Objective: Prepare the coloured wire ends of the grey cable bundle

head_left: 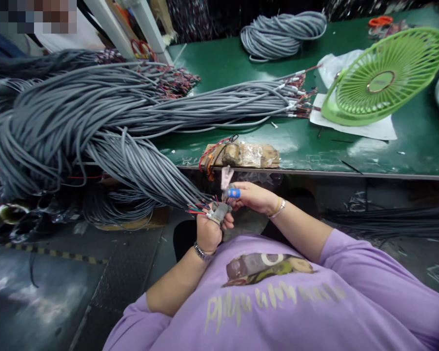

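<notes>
Close in front of my body, the fingers of my left hand (209, 231) are closed around the stripped end of a grey cable bundle (157, 170), where thin coloured wires (198, 209) fan out. A grey covering (219, 212) wraps its thumb. My right hand (254, 196), with a blue wrap (233, 193) on the thumb, pinches at the same wire tips from the right. Which single wire it grips is hidden. A pale pink, forked piece (226, 178) stands just above the fingertips, below a worn wooden block (256, 155) on the bench edge.
The green bench (212, 63) carries a large pile of grey cables (58, 107) at left, a coiled cable (283, 34) at the back and a green fan (384, 80) on white paper at right. Orange-handled scissors (380, 21) lie far right. More cables hang below the bench.
</notes>
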A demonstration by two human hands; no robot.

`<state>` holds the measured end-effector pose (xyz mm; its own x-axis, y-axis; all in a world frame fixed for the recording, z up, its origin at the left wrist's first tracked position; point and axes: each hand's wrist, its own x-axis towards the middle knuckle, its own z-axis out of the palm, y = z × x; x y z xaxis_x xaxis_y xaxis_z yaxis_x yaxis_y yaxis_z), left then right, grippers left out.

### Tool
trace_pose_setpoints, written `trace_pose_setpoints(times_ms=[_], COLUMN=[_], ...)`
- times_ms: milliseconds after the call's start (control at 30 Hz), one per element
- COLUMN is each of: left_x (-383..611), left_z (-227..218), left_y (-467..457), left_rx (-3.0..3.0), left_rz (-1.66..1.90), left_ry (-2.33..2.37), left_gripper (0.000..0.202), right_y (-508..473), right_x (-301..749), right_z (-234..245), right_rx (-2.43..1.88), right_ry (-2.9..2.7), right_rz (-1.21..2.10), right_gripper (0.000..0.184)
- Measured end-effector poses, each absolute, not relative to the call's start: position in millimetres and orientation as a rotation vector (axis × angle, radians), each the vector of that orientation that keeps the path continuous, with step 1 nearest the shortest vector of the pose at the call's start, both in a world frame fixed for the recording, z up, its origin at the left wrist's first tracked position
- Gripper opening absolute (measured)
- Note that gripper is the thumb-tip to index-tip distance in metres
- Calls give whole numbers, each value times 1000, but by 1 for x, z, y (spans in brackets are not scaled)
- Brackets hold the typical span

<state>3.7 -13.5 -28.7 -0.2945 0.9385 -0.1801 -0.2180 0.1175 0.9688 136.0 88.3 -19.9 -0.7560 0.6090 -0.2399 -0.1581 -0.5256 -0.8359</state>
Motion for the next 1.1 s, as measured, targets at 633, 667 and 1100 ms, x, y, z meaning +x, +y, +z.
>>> trace_pose_setpoints(times_ms=[633, 667, 1100], left_x=[3, 3, -2], left_z=[-31, -32, -37], left_y=[-9, -9, -12], left_rx=[740, 737, 760], left_rz=[1287, 1279, 1198], left_ry=[1297, 1289, 1223], left_gripper=[40, 40, 32], right_y=[66, 63, 65], right_x=[147, 146, 130], right_z=[-35, -37, -21], right_rx=[-812, -820, -838], right_ry=[-1360, -1318, -1358], right_rz=[1938, 1910, 1883], right_gripper=[39, 37, 38])
